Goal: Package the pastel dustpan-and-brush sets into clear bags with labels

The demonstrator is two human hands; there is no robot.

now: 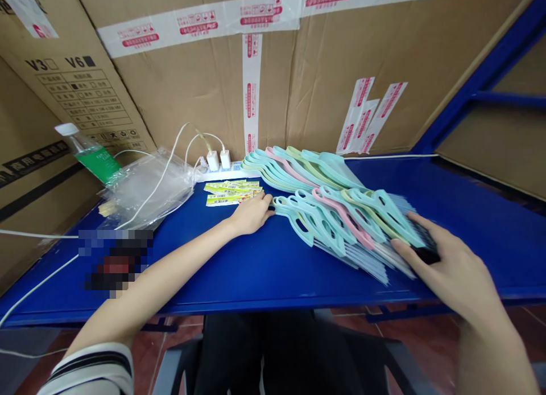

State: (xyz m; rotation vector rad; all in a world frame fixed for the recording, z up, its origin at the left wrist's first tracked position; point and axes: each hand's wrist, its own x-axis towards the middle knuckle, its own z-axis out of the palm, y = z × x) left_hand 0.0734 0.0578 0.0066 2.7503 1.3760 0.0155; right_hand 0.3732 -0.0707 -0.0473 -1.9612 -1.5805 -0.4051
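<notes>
A slanted row of overlapping hand brushes (341, 215) lies on the blue table, with mint, pink and pale green handles and pale bristles toward me. My left hand (252, 214) has its fingers closed at the handle tip on the row's left end. Around the right end curves my right hand (447, 264), thumb in front and fingers behind. Something black (426, 244), partly hidden by that hand, shows between thumb and fingers. Behind the brushes, a second row of mint, pink and green pieces, looking like small dustpans (298, 167), leans rightward.
Yellow-green printed packets (232, 193) lie left of the brushes, before a white power strip (222, 173) with chargers. Clear plastic bags (153, 184), a green-labelled bottle (91, 153) and cables occupy the left side. Taped cardboard boxes (205, 82) wall the back; blue frame bars stand right.
</notes>
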